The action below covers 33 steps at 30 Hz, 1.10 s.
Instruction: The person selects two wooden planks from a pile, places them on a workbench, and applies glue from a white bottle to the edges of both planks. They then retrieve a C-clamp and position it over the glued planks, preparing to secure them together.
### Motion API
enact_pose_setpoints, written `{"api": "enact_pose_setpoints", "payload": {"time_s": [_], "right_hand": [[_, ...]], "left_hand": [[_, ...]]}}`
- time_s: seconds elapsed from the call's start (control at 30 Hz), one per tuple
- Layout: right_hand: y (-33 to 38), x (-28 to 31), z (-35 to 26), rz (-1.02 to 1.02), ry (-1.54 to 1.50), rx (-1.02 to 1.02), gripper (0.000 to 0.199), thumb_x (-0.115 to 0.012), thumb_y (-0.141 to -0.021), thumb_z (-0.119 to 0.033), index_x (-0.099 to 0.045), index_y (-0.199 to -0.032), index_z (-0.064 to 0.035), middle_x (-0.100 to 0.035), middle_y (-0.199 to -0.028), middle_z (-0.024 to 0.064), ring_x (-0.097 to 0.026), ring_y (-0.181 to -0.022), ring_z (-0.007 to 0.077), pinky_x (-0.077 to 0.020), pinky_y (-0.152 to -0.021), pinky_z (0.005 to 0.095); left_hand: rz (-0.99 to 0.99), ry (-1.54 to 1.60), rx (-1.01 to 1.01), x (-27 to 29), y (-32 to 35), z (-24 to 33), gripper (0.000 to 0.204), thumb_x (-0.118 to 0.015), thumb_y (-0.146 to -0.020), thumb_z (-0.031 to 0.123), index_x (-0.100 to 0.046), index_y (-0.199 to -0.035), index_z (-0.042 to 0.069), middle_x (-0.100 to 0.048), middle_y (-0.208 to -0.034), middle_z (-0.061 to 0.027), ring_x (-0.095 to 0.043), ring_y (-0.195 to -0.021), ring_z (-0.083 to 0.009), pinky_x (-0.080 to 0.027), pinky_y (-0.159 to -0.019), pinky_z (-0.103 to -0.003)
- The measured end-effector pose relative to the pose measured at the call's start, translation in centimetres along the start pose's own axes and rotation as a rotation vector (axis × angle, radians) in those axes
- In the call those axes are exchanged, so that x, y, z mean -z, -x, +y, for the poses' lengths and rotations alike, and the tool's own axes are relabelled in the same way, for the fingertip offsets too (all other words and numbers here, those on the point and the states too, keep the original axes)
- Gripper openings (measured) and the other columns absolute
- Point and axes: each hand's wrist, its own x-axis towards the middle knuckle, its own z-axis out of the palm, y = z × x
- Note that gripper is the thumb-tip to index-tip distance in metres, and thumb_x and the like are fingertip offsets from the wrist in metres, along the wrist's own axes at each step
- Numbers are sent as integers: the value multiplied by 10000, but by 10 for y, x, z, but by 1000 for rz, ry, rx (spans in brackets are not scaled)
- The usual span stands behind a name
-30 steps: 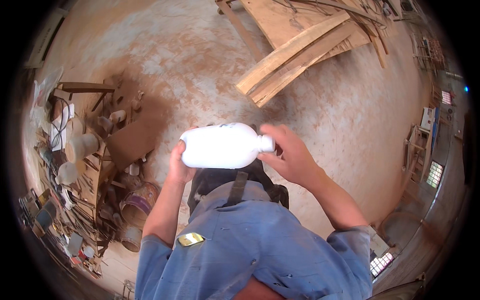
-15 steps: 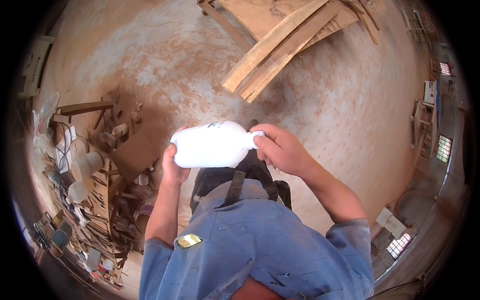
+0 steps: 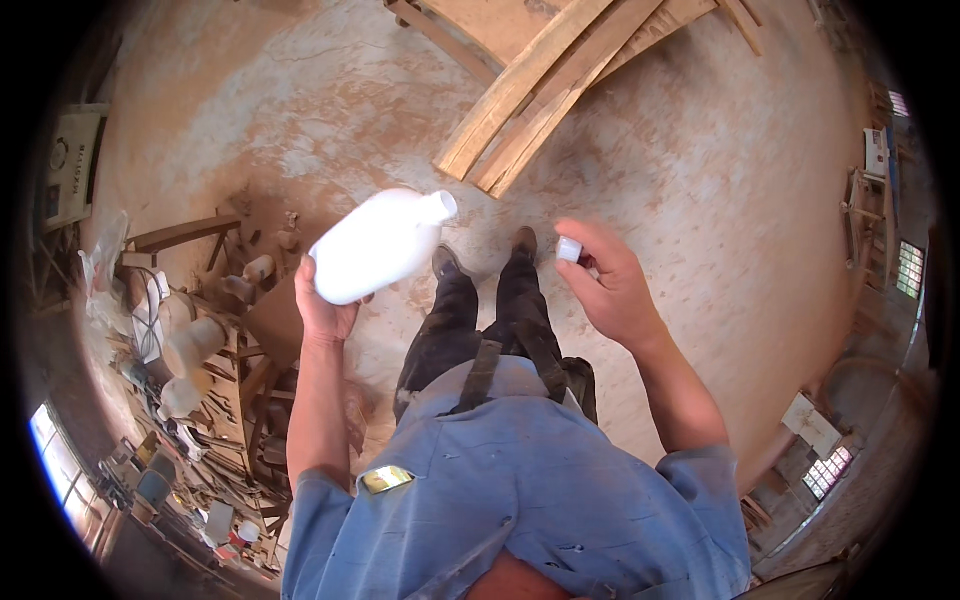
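Note:
My left hand [image 3: 328, 308] grips the base end of a large white plastic bottle [image 3: 378, 248]. The bottle is tilted, its uncapped neck pointing up and to the right, away from me. To the right and apart from the bottle, my right hand [image 3: 612, 285] pinches a small white screw cap [image 3: 569, 249] between thumb and fingertips. The bottle's contents are not visible.
Long wooden planks [image 3: 530, 100] jut toward me from a wooden table ahead. At the left stands a cluttered wooden workbench [image 3: 225, 385] with white plastic containers [image 3: 192, 345], cables and tools. A plastic bag [image 3: 103, 262] hangs near its far end.
The cap has come off the bottle neck. My right hand has moved right with it, while my left hand has tilted the bottle's neck upward and away.

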Motion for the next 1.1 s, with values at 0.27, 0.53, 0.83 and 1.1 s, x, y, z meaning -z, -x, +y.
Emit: {"api": "enact_pose_setpoints", "payload": {"time_s": [0.27,0.53,0.83,1.1], "right_hand": [[56,-16,46,140,-264,-310,365,-644,-892,-17,-591,-1253,-13,-649,-1043,84,-589,-861,110,-480,-769,249],[79,-14,61,217,-327,-426,396,-637,-901,-6,-584,-1294,-20,-669,-1092,87,-593,-902,92,-483,-816,240],[87,-10,68,250,-343,-457,410,-639,-903,-11,-576,-1309,-10,-669,-1076,77,-571,-873,73,-478,-801,236],[91,-10,76,269,-405,-464,409,-637,-904,-8,-569,-1307,3,-671,-1074,87,-592,-904,86,-483,-825,241]], "left_hand": [[88,-254,-118,-1,-37,37,606,-504,-896,568,-537,-1255,81,-643,-1059,-93,-634,-810,-244,-460,-529,-359],[36,-420,-144,-10,-65,69,592,-502,-918,527,-527,-1293,69,-643,-1111,-88,-629,-912,-238,-481,-590,-357],[-50,-542,-150,-25,-81,86,636,-517,-915,496,-503,-1363,46,-593,-1281,-100,-571,-1135,-242,-473,-889,-390],[-36,-614,-133,-46,-82,88,644,-552,-875,558,-532,-1317,91,-639,-1141,-67,-621,-959,-222,-463,-643,-361]]}}
